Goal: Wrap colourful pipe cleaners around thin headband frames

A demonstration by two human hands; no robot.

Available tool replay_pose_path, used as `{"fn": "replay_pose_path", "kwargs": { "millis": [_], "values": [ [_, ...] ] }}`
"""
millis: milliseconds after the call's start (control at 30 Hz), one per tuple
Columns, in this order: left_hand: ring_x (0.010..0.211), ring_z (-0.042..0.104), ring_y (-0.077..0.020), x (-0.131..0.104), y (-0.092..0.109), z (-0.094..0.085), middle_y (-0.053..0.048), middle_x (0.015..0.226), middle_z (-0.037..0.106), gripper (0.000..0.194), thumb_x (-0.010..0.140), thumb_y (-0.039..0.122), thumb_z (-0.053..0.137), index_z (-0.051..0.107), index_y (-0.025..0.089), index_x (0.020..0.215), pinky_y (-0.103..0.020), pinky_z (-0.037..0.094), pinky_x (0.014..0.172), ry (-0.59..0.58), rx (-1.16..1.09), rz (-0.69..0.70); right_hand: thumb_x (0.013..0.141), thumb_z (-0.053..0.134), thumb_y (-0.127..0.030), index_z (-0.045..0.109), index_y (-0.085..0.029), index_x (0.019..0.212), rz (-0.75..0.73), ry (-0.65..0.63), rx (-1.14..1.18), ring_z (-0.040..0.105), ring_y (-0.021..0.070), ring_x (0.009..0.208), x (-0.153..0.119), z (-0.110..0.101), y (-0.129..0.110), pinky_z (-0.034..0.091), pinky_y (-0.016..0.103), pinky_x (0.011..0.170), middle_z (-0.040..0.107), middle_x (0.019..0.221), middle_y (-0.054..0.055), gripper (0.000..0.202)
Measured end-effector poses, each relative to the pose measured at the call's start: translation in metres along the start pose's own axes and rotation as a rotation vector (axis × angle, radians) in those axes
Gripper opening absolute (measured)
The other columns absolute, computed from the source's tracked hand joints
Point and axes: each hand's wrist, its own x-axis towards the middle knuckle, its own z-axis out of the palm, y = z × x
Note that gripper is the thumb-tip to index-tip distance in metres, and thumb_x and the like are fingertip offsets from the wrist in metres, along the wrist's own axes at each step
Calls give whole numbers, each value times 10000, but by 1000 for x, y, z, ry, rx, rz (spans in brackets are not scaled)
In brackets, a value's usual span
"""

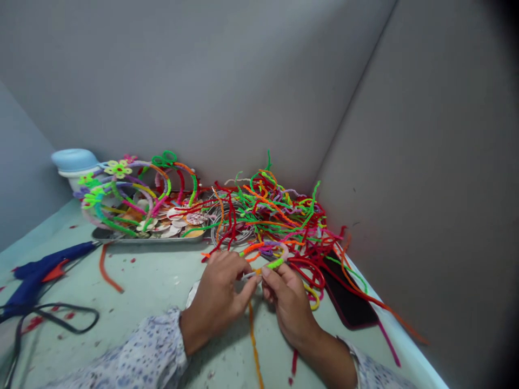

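Observation:
Between my two hands is a curved headband (276, 263) wrapped in orange, purple, pink and green fuzzy pipe cleaner, with a bare pale end on the left. My left hand (221, 294) pinches near that bare end. Close beside it, my right hand (290, 302) is closed on the green part, thumb on top. A yellow-orange pipe cleaner (254, 346) hangs down from the band between the hands toward the table's front. Some of my fingertips are hidden behind the band.
A tray (150, 239) of shell-like discs and finished flower headbands (117, 170) stands at the back left, before a blue-lidded container (75, 160). Tangled pipe cleaners (279, 208) and wire coils (227, 232) lie behind my hands. A phone (351, 300) is right, a blue glue gun (52, 262) left.

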Motion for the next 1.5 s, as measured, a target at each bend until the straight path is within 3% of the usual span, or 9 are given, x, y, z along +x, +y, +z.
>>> {"fn": "replay_pose_path", "kwargs": {
  "millis": [200, 367, 567, 800, 900, 1033, 1233, 1500],
  "values": [
    [742, 538, -180, 7, 0, -3, -26, 706, 598, 262, 841, 289, 496, 619, 189, 632, -331, 416, 719, -139, -297, -202, 787, 622, -376, 561, -164, 759, -23, 3, -15, 414, 83, 490, 0, 0, -1, 314, 207, 469, 495, 551, -47, 222],
    [743, 592, -185, 8, -5, 1, -40, 720, 657, 315, 857, 264, 432, 642, 188, 635, -319, 454, 720, -150, -543, -318, 786, 623, -375, 579, -167, 815, -25, -2, -42, 425, 88, 510, 0, 2, -5, 324, 210, 477, 544, 598, -30, 215],
    [697, 588, -193, 11, -2, 0, -44, 688, 655, 321, 825, 289, 456, 634, 181, 582, -321, 463, 688, -150, -499, -367, 775, 630, -390, 579, -172, 793, -14, -8, -56, 405, 81, 483, -1, 3, -5, 302, 207, 452, 537, 570, -41, 225],
    [660, 539, -170, 11, -4, -2, -13, 628, 605, 301, 793, 282, 509, 644, 199, 537, -278, 419, 624, -62, -323, -289, 773, 631, -402, 574, -168, 770, -7, 3, -64, 398, 85, 480, -1, 0, -2, 293, 211, 453, 495, 543, -49, 240],
    [603, 498, -150, 14, 0, -7, 12, 541, 545, 334, 791, 308, 504, 611, 189, 498, -250, 380, 585, -166, -367, -355, 769, 635, -398, 579, -171, 774, -14, 3, -57, 403, 86, 484, -1, 0, -2, 300, 214, 459, 501, 550, -49, 233],
    [587, 498, -136, 16, 5, -12, 19, 575, 590, 275, 784, 324, 494, 660, 178, 620, -229, 352, 560, -334, -654, -556, 768, 637, -383, 583, -182, 774, -19, -3, -33, 403, 84, 485, -1, 1, -3, 303, 217, 462, 503, 555, -55, 209],
    [491, 378, -100, 16, 7, -15, 46, 482, 461, 260, 753, 310, 532, 587, 168, 542, -223, 266, 484, -359, -795, -656, 786, 626, -373, 588, -186, 803, -44, -3, -73, 400, 82, 500, -1, 0, -3, 307, 215, 473, 509, 579, -54, 191],
    [381, 330, -37, 13, 2, -12, 31, 536, 495, 274, 764, 363, 558, 593, 126, 632, -186, 187, 383, -457, -1035, -855, 799, 614, -366, 575, -182, 790, -67, -28, -89, 393, 81, 513, 0, -2, -2, 306, 214, 483, 488, 573, -55, 189]
  ]
}}
